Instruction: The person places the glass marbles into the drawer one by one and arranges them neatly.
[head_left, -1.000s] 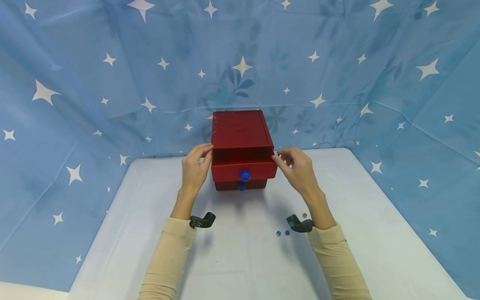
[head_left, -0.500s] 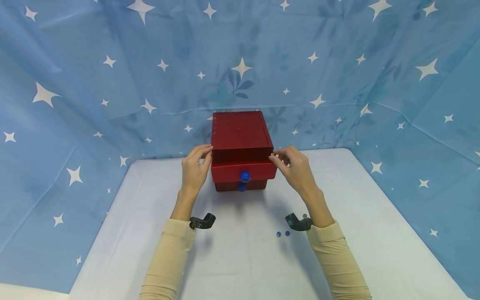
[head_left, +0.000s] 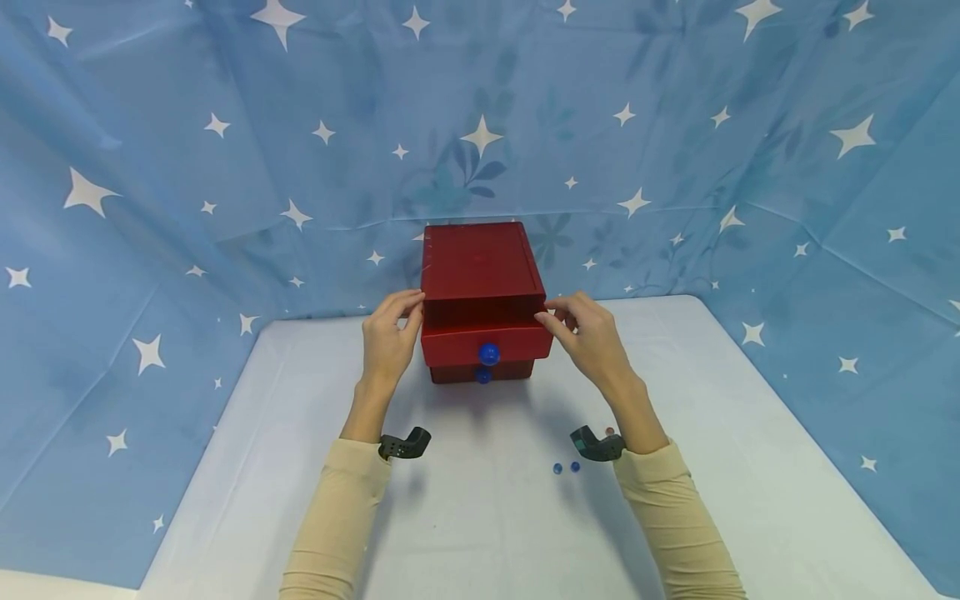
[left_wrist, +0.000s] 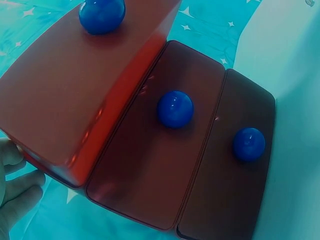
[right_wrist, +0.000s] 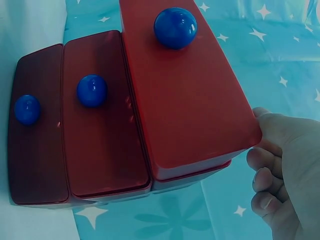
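Head view: left hand (head_left: 387,342) rests relaxed against the red drawer unit (head_left: 481,260), left side, probably steadying it, and right hand (head_left: 595,337) curls at its right, can't tell if gripping.

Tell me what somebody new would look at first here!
Probably the red box, at the far side of the white table, with its top drawer sticking out. Next, the shiny blue knobs, one on each drawer front. Then the starry blue cloth behind the box.
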